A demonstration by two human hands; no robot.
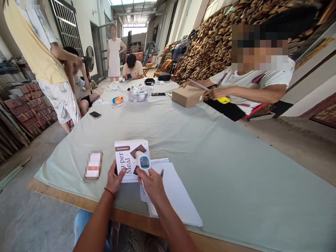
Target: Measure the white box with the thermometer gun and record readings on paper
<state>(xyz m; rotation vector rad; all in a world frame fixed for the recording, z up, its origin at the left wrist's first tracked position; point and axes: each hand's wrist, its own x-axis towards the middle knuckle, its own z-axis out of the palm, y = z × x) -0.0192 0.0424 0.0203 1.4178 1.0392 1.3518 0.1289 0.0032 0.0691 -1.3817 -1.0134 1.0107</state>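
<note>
My left hand [116, 177] grips the left edge of a white NutriMotion box [123, 157], thumb on its printed front. The box shows large brown lettering and pictures of brown squares; its depth is hard to make out. In my right hand [153, 182] is a white infrared thermometer [144, 161] with a blue-framed screen, fingers wrapped round its handle. Its head lies over the right part of the box; I cannot tell whether they touch. Under my right wrist lie white paper sheets [178, 192] with a dark pen [162, 173] on them.
A phone [93, 164] lies left of my hands on the cloth-covered table [236, 175]. Farther off are another phone [95, 114], orange tape [118, 100], a clear bowl of bottles [139, 94] and a cardboard box [187, 95] by a seated person [259, 84]. Other people are around the table.
</note>
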